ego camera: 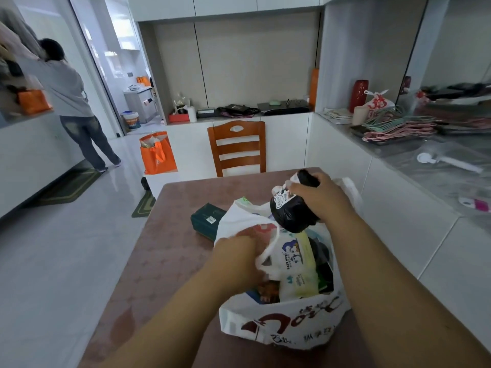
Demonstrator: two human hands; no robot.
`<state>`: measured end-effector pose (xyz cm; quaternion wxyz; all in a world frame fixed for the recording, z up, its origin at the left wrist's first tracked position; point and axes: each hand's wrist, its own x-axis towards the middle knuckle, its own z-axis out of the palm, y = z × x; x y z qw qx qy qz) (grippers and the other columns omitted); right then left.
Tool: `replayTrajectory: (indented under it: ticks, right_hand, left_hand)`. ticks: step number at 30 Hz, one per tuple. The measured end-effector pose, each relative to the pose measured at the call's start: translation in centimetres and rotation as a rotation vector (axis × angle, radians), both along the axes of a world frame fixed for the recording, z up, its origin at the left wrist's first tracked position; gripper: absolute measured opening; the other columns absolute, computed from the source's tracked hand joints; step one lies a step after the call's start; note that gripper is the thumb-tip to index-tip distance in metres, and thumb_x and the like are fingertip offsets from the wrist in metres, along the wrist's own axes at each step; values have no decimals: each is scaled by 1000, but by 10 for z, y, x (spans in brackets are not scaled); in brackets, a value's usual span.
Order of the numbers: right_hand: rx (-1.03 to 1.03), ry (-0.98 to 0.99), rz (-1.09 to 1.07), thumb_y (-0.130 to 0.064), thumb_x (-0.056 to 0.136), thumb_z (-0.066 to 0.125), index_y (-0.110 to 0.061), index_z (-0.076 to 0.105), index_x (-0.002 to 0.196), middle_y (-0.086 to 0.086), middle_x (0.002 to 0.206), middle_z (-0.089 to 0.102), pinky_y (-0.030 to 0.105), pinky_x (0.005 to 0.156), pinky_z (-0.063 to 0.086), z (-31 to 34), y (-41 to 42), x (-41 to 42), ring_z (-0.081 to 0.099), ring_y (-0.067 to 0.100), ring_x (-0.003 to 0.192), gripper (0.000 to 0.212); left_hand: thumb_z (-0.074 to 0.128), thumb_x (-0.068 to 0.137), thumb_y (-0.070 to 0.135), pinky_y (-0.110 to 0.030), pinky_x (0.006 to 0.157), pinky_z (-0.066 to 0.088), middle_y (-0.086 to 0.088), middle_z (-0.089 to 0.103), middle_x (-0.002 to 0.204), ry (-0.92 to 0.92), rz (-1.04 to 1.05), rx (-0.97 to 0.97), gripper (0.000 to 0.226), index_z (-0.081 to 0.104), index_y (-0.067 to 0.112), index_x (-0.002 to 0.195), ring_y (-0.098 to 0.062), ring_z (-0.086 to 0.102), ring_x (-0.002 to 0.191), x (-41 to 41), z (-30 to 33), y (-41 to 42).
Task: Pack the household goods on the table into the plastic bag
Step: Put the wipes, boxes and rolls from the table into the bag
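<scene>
right hand (317,197) grips labelled black roll (291,211) over plastic bag (279,322).

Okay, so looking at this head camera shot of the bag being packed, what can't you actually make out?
Head view, the only one:
- Lower contents of the white printed plastic bag: hidden by its wall and the pale wipes pack.
- Dark green flat box: near end covered by the bag's raised edge.
- Left hand fingertips: buried in the bag's handle.
- Black roll pack label: too small to read, partly under the right hand.
</scene>
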<state>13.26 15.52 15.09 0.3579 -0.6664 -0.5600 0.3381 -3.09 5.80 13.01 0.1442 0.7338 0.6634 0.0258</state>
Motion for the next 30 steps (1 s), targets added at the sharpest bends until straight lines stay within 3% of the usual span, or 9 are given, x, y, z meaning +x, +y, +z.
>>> replayTrajectory:
  ticks: [2, 4, 7, 12, 17, 21, 25, 27, 30]
  right_hand:
    - [-95, -41, 63, -60, 69, 67, -28, 40, 137, 9, 131, 55, 48, 89, 54, -2, 1, 2, 57, 34, 113, 80]
    - [-193, -101, 183, -55, 75, 67, -28, 39, 139, 9, 132, 54, 47, 88, 54, -7, -1, -1, 56, 32, 111, 75]
    - [-210, -211, 307, -55, 86, 55, -25, 40, 139, 9, 133, 53, 39, 97, 46, -15, -5, -11, 53, 24, 109, 63]
    - [-126, -200, 321, -45, 94, 48, -10, 53, 127, 15, 123, 61, 23, 65, 44, -3, -6, -23, 59, 27, 97, 49]
    - [-95, -111, 371, -50, 95, 40, -11, 52, 128, 9, 123, 61, 44, 103, 44, 16, 9, -57, 57, 25, 114, 52]
    - [-54, -7, 344, -42, 95, 45, -14, 55, 112, 6, 106, 65, 42, 99, 49, 23, 47, -90, 62, 22, 102, 34]
    - [-88, -120, 415, -43, 94, 49, -12, 55, 124, 8, 115, 64, 38, 97, 49, 0, 91, -122, 61, 25, 108, 44]
    - [-128, -200, 454, -43, 94, 50, -14, 58, 117, 4, 110, 61, 31, 85, 48, -20, 111, -133, 60, 21, 99, 38]
    - [-190, -360, 487, -42, 91, 55, -18, 59, 87, -1, 88, 59, 22, 58, 37, -49, 134, -149, 52, 12, 71, 25]
  left_hand:
    - [61, 89, 25, -28, 65, 57, -5, 69, 85, -319, 160, 40, 13, 68, 17, 96, -15, 61, 67, -11, 4, 3]
    - [56, 93, 20, -20, 50, 48, -3, 65, 74, -658, 350, 151, 10, 65, 19, 88, -12, 57, 58, -21, 14, 4]
    - [56, 94, 25, -22, 56, 50, -2, 64, 83, -936, 488, 261, 10, 61, 25, 102, -16, 61, 66, -30, 29, 6]
    - [54, 94, 29, -28, 62, 52, -5, 58, 70, -1079, 541, 297, 15, 64, 19, 100, -17, 52, 60, -37, 34, 7]
    - [50, 96, 33, -30, 57, 46, -5, 51, 60, -1263, 549, 238, 23, 65, 17, 89, -13, 44, 50, -35, 29, 5]
    - [43, 97, 37, -20, 38, 33, -1, 43, 49, -1731, 551, 122, 33, 65, 13, 106, -9, 35, 36, -41, 21, 7]
    - [42, 95, 43, -18, 37, 20, -2, 32, 55, -2085, 519, 51, 38, 60, 13, 109, -9, 24, 39, -56, 16, 11]
    - [39, 95, 47, -19, 41, 13, -2, 31, 56, -2133, 518, 49, 38, 58, 18, 111, -9, 22, 39, -62, 12, 15]
    - [33, 95, 53, -17, 38, 15, -2, 33, 55, -2142, 589, 41, 48, 61, 18, 110, -9, 23, 38, -70, 6, 23]
